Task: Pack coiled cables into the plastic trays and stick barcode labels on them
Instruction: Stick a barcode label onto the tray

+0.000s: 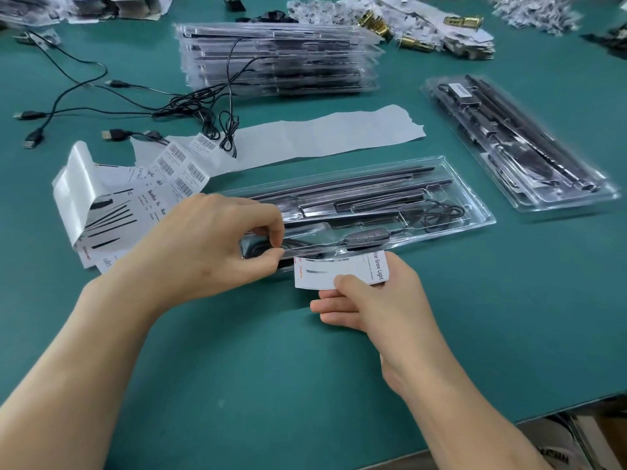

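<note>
Right hand (369, 307) pinches label (325, 273), thumb on top and fingers beneath, at near rim of clear tray (475, 212) on green table (271, 368). Left hand (210, 245) thumb and forefinger pinched, apparently on that rim. Coiled cable (444, 213) lies in tray's right end.

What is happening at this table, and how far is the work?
A person is labelling a clear tray that already holds black bars and a coiled cable. The left hand pinches the tray's near edge; the right hand holds a white label against that edge, seemingly not yet pressed flat. A packed tray lies to the right, and loose cables wait at the back left.
</note>
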Available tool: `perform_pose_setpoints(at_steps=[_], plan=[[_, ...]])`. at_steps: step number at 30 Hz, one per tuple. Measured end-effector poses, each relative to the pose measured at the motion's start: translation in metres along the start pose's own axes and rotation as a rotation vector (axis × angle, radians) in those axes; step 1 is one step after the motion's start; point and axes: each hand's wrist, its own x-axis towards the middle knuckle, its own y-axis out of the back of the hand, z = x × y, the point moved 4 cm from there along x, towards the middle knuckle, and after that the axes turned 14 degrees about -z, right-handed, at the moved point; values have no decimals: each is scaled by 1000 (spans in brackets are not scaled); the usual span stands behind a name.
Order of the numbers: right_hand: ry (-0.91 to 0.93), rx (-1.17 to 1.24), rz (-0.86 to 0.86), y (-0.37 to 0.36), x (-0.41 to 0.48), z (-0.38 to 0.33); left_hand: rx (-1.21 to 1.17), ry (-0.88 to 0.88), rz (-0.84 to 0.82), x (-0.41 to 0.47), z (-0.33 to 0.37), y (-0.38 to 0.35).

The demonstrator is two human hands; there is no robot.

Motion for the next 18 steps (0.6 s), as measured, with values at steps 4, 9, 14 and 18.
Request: perform_pose_setpoints(at_steps=[4, 9, 14, 18], plan=[[15, 3, 12, 0, -2, 0, -32, 6, -9, 0, 0, 1], [33, 94, -12, -5, -4, -1, -57, 23, -21, 0, -1, 2], [29, 104, -31, -8, -2, -1, -43, 28, -21, 1, 0, 1], [10, 84, -71, -8, -4, -1, -66, 22, -33, 0, 0, 2]])
